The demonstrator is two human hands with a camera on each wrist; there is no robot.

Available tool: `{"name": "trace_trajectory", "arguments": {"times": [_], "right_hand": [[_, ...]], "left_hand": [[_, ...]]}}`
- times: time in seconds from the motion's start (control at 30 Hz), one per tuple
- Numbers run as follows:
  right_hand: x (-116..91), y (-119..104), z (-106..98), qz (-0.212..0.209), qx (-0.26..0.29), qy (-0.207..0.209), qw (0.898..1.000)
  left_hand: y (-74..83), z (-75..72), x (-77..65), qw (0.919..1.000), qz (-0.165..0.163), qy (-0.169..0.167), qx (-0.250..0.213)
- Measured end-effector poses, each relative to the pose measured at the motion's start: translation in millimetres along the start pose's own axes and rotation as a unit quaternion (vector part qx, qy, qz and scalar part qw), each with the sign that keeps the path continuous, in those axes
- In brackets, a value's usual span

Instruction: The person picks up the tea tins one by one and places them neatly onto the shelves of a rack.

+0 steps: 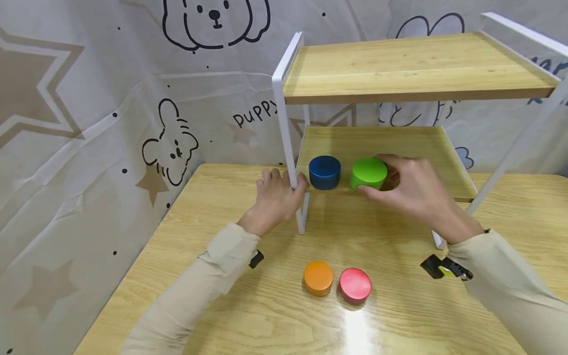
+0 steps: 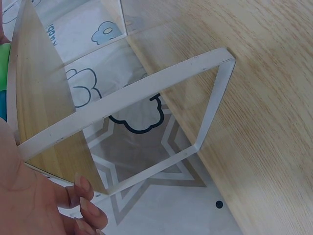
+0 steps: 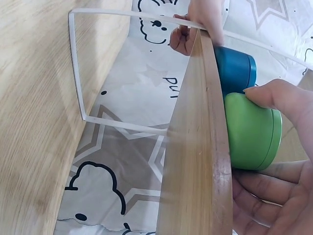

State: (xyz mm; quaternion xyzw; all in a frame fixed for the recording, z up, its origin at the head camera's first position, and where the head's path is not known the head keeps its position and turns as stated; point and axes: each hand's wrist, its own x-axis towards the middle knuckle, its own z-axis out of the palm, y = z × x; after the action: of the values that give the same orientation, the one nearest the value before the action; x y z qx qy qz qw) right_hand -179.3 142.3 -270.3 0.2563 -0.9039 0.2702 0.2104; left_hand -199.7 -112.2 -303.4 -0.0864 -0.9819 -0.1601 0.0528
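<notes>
My right hand (image 1: 419,190) holds a green round tin (image 1: 369,172) between thumb and fingers, at the front edge of the lower shelf board (image 1: 395,143). In the right wrist view the green tin (image 3: 252,132) sits against the board, with the thumb at one side and the fingers at the other. Just left of it on the same board stands a blue round tin (image 1: 325,172). My left hand (image 1: 277,195) grips the white front-left post (image 1: 286,135) of the two-tier shelf, thumb on the inner side near the blue tin.
An orange tin (image 1: 318,278) and a red tin (image 1: 355,285) stand side by side on the wooden table (image 1: 248,315), in front of the shelf. The upper shelf board (image 1: 412,64) overhangs the hands' work. A patterned cloth (image 1: 102,162) hangs behind and left.
</notes>
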Motion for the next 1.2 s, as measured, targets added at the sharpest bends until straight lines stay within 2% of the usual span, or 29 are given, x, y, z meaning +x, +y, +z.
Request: {"name": "trace_trajectory", "arguments": {"times": [0.23,0.53,0.73,0.93,1.1,1.2], "right_hand": [[5.6,2.2,-0.8,0.008,-0.015,-0.014,1.0],[6.8,3.1,-1.7,0.007,-0.019,-0.021,1.0],[6.3,1.6,-0.4,0.006,-0.038,-0.033,0.999],[3.0,1.2,-2.5,0.015,-0.034,-0.041,0.998],[-7.7,2.0,-6.2,0.021,-0.014,-0.021,0.999],[-17.7,2.1,-7.8,0.008,-0.008,0.021,1.0]], "left_hand": [[0.6,0.3,1.4,1.0,0.0,0.005,0.003],[1.4,-1.3,3.3,0.9999,-0.004,-0.015,0.004],[-0.7,1.0,1.2,1.0,0.002,-0.002,0.004],[-1.3,1.6,0.0,1.0,0.005,0.005,0.0],[-1.3,1.3,0.2,0.9999,0.007,0.01,-0.002],[-1.7,1.6,0.4,1.0,0.003,0.008,0.0]]}}
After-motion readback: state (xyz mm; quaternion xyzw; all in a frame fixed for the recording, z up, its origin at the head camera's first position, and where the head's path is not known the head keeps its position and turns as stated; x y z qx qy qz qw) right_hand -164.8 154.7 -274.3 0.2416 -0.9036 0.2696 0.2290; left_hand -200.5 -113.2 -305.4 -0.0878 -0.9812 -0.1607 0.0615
